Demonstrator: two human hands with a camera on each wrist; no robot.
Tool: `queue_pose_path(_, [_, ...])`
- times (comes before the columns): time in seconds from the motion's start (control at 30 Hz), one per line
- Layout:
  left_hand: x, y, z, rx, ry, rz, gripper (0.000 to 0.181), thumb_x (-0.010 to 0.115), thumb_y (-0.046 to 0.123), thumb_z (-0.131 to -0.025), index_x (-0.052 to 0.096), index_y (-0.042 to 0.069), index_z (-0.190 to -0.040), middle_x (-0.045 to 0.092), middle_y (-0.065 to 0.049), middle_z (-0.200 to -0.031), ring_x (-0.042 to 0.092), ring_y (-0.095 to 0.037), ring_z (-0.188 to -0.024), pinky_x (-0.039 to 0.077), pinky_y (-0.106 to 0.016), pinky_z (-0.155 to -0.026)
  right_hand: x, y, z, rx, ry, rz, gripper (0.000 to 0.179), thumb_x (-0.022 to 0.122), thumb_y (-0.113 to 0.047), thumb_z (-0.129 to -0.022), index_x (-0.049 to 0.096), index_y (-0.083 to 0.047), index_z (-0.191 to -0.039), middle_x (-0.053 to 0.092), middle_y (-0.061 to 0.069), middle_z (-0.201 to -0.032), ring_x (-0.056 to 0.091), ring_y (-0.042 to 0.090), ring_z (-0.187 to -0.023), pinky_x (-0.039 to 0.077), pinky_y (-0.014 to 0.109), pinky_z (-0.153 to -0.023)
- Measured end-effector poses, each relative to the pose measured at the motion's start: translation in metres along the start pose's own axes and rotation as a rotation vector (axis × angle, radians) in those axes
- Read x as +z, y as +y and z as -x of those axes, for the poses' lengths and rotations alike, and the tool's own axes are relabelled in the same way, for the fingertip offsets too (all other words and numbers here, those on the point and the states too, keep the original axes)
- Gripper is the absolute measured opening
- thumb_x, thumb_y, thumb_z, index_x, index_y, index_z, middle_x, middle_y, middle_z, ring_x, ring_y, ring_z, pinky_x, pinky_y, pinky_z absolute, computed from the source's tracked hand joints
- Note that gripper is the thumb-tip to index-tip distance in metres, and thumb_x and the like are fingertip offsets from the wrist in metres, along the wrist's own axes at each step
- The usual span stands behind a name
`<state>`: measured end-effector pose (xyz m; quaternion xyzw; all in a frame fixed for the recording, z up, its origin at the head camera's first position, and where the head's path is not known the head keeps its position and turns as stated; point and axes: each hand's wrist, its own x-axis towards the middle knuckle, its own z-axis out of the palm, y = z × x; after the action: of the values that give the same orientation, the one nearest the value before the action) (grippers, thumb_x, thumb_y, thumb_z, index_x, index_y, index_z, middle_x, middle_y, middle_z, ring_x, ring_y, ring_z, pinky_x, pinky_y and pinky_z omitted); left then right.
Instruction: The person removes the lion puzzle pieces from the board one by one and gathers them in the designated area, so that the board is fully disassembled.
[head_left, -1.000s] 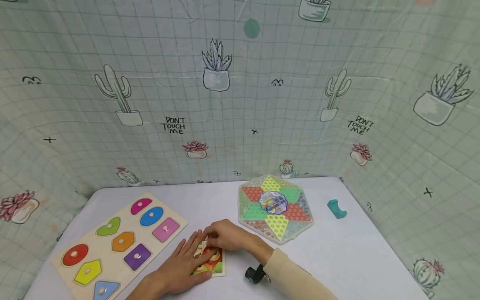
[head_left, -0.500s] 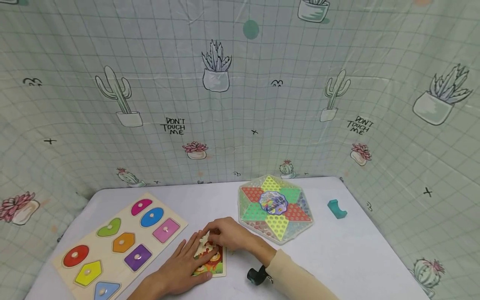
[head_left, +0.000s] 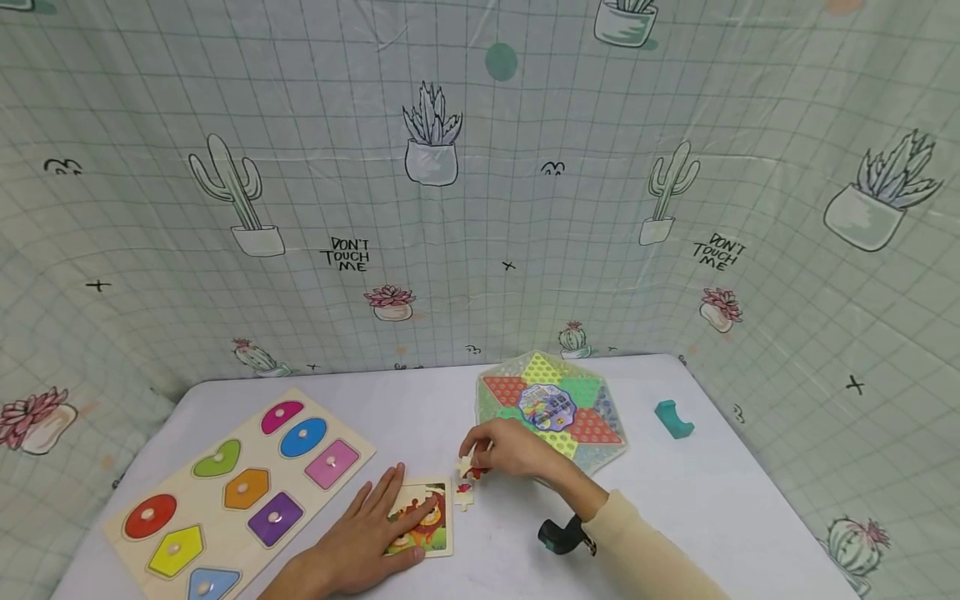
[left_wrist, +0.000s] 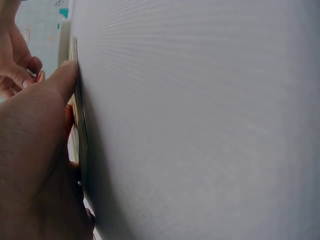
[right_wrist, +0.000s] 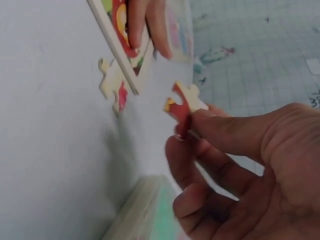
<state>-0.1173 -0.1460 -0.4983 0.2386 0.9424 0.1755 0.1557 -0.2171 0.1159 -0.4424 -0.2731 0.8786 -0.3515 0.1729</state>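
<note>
My left hand (head_left: 363, 533) lies with straight fingers across a small wooden jigsaw puzzle (head_left: 448, 533) with a lion picture, its fingertips on the board and past its left edge. Between thumb and fingers my right hand (head_left: 510, 450) pinches a red and cream jigsaw piece (right_wrist: 184, 107), raised just right of the puzzle. Another jigsaw piece (right_wrist: 114, 85), cream with a pink patch, lies on the table right beside the puzzle frame. In the left wrist view the puzzle's edge (left_wrist: 80, 120) shows side-on under the left hand.
A wooden peg board (head_left: 213, 492) with bright knobbed shapes lies to the left. Behind the right hand is a hexagonal Chinese checkers board (head_left: 547, 406). A teal curved block (head_left: 674, 418) sits at the far right. A dark camera (head_left: 561, 535) is on the right wrist.
My right hand has lifted a piece out of the puzzle and carried it right, uncovering the loose piece on the table. The left hand stays in place on the puzzle.
</note>
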Motion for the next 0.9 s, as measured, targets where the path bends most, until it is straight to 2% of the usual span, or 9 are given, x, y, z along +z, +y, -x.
queue_pose_path(0.17, [-0.001,0.0,0.0,0.004,0.001,0.01,0.067,0.046,0.069,-0.095,0.035,0.042,-0.156,0.002,-0.018,-0.169,0.0,-0.039,-0.155,0.007,-0.064,-0.121,-0.006,0.004,0.006,0.041,-0.082,0.053,0.015,0.07,0.001,-0.089,0.076,-0.013,-0.093,0.07,-0.002,-0.071,0.063,0.014,-0.065,0.043,0.024,-0.057])
queue_pose_path(0.33, [0.0,-0.002,-0.001,0.009,0.01,0.007,0.067,0.044,0.07,-0.095,0.033,0.043,-0.156,0.001,-0.017,-0.169,-0.002,-0.037,-0.155,0.006,-0.063,-0.121,-0.002,0.005,0.01,0.077,-0.136,0.095,0.015,0.072,0.002,-0.086,0.077,-0.013,-0.089,0.069,-0.003,-0.069,0.06,0.01,-0.062,0.043,0.024,-0.058])
queue_pose_path(0.57, [0.0,0.0,0.001,0.034,0.022,0.017,0.067,0.043,0.07,-0.096,0.033,0.042,-0.156,0.002,-0.018,-0.169,0.0,-0.038,-0.155,0.007,-0.064,-0.121,0.006,0.008,0.01,0.088,-0.114,0.169,0.011,0.075,-0.002,-0.084,0.074,-0.013,-0.084,0.065,-0.006,-0.065,0.054,0.007,-0.059,0.042,0.023,-0.056])
queue_pose_path(0.9, [-0.002,0.002,0.002,0.024,0.022,0.014,0.067,0.045,0.069,-0.095,0.035,0.042,-0.156,0.004,-0.019,-0.168,0.002,-0.038,-0.155,0.009,-0.064,-0.121,0.013,0.003,0.009,0.127,-0.071,0.302,0.013,0.078,-0.007,-0.083,0.072,-0.017,-0.08,0.06,-0.009,-0.064,0.052,0.006,-0.058,0.043,0.024,-0.055])
